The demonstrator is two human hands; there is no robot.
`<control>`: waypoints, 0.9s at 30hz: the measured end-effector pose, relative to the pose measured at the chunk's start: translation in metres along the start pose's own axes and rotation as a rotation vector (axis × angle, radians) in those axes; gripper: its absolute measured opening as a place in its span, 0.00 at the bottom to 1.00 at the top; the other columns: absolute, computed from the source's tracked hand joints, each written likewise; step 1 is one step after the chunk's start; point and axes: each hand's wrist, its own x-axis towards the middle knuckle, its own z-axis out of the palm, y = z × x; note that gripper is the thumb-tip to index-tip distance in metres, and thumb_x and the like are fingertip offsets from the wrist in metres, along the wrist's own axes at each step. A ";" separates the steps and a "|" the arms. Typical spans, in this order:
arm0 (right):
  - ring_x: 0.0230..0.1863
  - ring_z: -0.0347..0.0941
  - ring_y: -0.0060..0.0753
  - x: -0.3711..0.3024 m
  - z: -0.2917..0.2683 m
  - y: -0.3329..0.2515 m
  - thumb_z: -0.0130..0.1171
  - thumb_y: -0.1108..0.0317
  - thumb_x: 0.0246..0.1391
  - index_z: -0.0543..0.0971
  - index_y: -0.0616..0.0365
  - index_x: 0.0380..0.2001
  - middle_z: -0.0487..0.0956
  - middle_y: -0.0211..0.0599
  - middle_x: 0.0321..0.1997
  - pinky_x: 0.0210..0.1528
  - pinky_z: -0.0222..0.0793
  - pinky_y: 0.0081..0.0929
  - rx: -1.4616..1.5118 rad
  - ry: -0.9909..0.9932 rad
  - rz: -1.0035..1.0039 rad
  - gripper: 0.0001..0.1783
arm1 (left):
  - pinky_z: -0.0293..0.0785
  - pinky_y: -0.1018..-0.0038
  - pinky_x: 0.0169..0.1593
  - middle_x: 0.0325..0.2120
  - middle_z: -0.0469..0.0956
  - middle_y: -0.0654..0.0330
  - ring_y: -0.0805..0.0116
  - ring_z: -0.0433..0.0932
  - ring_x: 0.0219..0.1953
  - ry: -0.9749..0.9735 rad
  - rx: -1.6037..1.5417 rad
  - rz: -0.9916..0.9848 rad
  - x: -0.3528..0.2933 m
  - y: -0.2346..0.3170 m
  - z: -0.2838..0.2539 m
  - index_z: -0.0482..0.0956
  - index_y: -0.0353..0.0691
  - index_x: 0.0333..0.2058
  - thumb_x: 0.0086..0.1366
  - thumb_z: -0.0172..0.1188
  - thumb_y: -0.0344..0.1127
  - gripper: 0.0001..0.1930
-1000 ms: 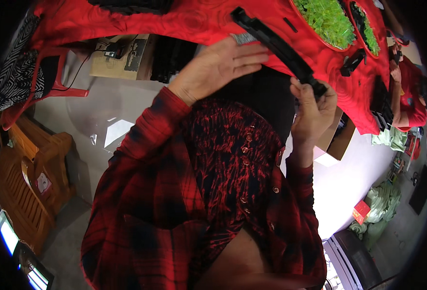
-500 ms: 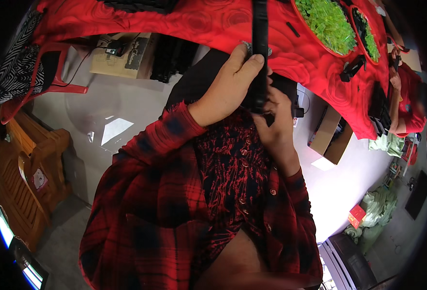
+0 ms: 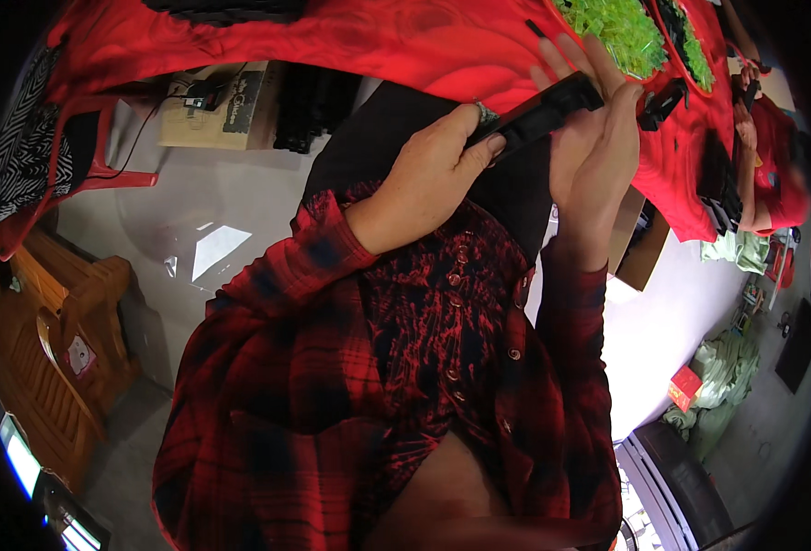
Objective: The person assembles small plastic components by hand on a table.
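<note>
A long black plastic bar-shaped part [image 3: 545,116] slants over my lap, its far end up to the right. My left hand [image 3: 419,179] is closed around the lower end, thumb on top. A small grey, rough-looking scrap [image 3: 485,114] shows between that hand and the part. My right hand [image 3: 598,151] is beside the upper end, fingers stretched out and spread behind it. Its palm seems to touch the part, though I cannot tell how firmly. Beyond them lies the table's red patterned cloth [image 3: 405,41].
Red-rimmed trays of green translucent pieces [image 3: 618,39] stand at the far right, near a black part [image 3: 662,105]. A person in red [image 3: 777,170] works beyond. A cardboard box [image 3: 205,121] sits under the table; another box [image 3: 632,246] is at right. A red chair [image 3: 100,151] stands left.
The black part has swung from upright to a slant toward the right. My right hand has moved from its lower end up and right, and its fingers have opened out.
</note>
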 end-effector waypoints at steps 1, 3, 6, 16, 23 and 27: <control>0.50 0.77 0.41 0.003 0.020 -0.006 0.34 0.50 0.74 0.64 0.78 0.59 0.76 0.52 0.51 0.55 0.74 0.41 0.093 0.125 0.065 0.34 | 0.74 0.78 0.41 0.35 0.79 0.62 0.77 0.78 0.38 -0.002 0.000 -0.003 -0.001 0.000 0.002 0.72 0.34 0.43 0.75 0.51 0.35 0.09; 0.51 0.78 0.45 0.017 -0.005 0.011 0.32 0.50 0.74 0.65 0.78 0.59 0.77 0.56 0.51 0.61 0.69 0.49 0.273 -0.047 0.112 0.34 | 0.75 0.78 0.40 0.35 0.81 0.62 0.78 0.78 0.36 0.043 -0.097 0.009 -0.002 0.002 0.008 0.74 0.33 0.43 0.74 0.53 0.34 0.09; 0.36 0.80 0.39 0.020 -0.007 0.012 0.31 0.52 0.74 0.68 0.76 0.56 0.81 0.49 0.38 0.56 0.73 0.48 0.357 -0.102 0.197 0.32 | 0.75 0.79 0.38 0.34 0.81 0.61 0.78 0.78 0.34 0.114 -0.026 0.019 -0.003 0.002 0.007 0.75 0.32 0.44 0.74 0.55 0.35 0.10; 0.23 0.66 0.27 0.010 0.011 0.010 0.33 0.55 0.74 0.71 0.74 0.50 0.75 0.40 0.25 0.37 0.68 0.34 0.212 -0.010 0.126 0.28 | 0.72 0.70 0.28 0.23 0.78 0.54 0.66 0.79 0.24 0.212 -0.095 0.022 -0.001 -0.004 0.008 0.74 0.32 0.33 0.70 0.59 0.38 0.13; 0.31 0.76 0.34 -0.001 -0.007 0.018 0.34 0.51 0.74 0.68 0.77 0.53 0.78 0.46 0.33 0.39 0.76 0.35 0.347 -0.185 0.006 0.32 | 0.73 0.77 0.30 0.25 0.81 0.61 0.77 0.76 0.26 0.083 -0.034 -0.149 -0.005 0.008 0.006 0.76 0.32 0.39 0.71 0.58 0.38 0.12; 0.19 0.67 0.28 -0.010 0.017 0.007 0.34 0.52 0.73 0.69 0.76 0.48 0.73 0.40 0.21 0.28 0.72 0.32 0.115 0.128 0.040 0.30 | 0.71 0.75 0.29 0.24 0.80 0.58 0.75 0.76 0.24 0.057 0.027 -0.136 -0.004 0.016 0.005 0.75 0.31 0.39 0.70 0.59 0.37 0.12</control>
